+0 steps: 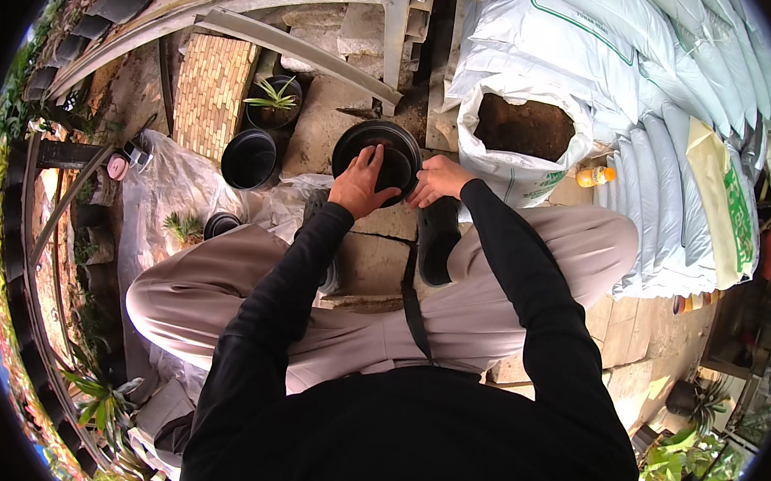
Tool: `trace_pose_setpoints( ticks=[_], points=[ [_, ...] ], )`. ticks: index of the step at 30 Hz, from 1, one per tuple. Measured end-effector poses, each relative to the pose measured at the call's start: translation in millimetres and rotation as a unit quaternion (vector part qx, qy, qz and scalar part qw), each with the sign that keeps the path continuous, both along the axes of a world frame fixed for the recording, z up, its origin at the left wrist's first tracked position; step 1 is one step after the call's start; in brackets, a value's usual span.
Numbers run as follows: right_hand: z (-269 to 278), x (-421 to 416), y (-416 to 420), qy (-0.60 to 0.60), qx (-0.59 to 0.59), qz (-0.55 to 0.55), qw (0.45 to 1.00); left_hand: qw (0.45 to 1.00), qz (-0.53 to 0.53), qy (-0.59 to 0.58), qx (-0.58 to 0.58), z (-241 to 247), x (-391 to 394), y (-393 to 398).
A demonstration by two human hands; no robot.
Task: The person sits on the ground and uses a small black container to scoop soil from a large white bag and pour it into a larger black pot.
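A large round black plastic plant pot [348, 145] stands on the paving between my feet. My left hand [361, 185] reaches over its near left rim, with fingers inside and the thumb spread apart. Within the pot, a smaller dark round shape [397, 167] shows between that thumb and forefinger; whether it is an inner pot or the base is unclear. Brownish material lies beyond the fingertips. My right hand [438, 181] grips the pot's right rim, its fingers curled along the outer side. Just beyond that hand stands an open white sack [474, 173] of dark soil [524, 126].
Left of the pot are an empty black pot [252, 159], a potted spiky plant [273, 95] and clear plastic sheeting [154, 187]. A metal bar [298, 50] slants above. Full white sacks [553, 44] are stacked right, near an orange-yellow bottle [594, 177].
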State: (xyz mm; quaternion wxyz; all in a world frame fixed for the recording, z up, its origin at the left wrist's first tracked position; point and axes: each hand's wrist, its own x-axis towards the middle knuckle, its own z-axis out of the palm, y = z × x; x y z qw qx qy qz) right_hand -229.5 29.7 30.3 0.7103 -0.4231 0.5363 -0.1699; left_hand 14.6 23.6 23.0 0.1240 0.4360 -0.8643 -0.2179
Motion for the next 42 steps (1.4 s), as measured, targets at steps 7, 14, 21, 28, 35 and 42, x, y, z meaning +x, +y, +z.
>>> trace_pose_setpoints(
  ticks=[7, 14, 21, 28, 35, 42],
  points=[
    [-2, -7, -2, 0.309, -0.166, 0.057, 0.935, 0.979, 0.115, 0.143, -0.086, 22, 16, -41],
    [26, 27, 11, 0.467, -0.403, -0.014, 0.787, 0.926, 0.242, 0.24, 0.161, -32, 39, -35],
    [16, 71, 32, 0.386, -0.487, 0.129, 0.773, 0.869, 0.293, 0.31, 0.25, -40, 31, -24],
    [17, 80, 25, 0.413, -0.427, 0.156, 0.789, 0.862, 0.318, 0.308, 0.247, -45, 31, -30],
    [40, 66, -1, 0.321, -0.462, 0.079, 0.823, 0.864, 0.289, 0.316, 0.266, -41, 32, -33],
    [6, 80, 16, 0.296, -0.431, 0.16, 0.837, 0.857, 0.304, 0.307, 0.282, -44, 27, -35]
  ],
)
